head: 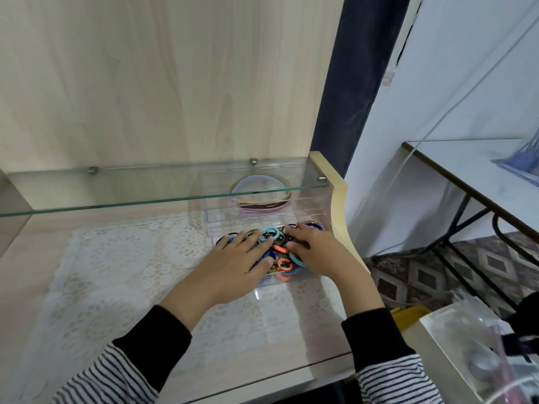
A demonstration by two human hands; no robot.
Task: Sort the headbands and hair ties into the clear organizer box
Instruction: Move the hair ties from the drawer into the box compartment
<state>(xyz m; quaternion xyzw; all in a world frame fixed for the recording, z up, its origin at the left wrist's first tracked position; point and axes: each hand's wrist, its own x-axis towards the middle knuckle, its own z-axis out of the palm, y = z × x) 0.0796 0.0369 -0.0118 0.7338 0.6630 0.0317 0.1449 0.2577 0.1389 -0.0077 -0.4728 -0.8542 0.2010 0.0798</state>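
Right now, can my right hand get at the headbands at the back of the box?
Probably yes. The right hand is on the hair ties just in front of the headbands; the glass shelf overhangs them, so go in under it.

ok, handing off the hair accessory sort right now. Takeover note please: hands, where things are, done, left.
Left hand: open, fingers flat on the pile of colourful elastic hair ties.
Right hand: also on the pile; I can't tell whether it pinches a tie.
Hair ties: heaped in the near compartment of the clear plastic organizer box, which sits on the white lace mat.
Curved pastel headbands: in the far compartment, seen through the glass shelf.
Done: no ties or headbands show outside the box.
Left: probably just settling the pile and taking the hands out.
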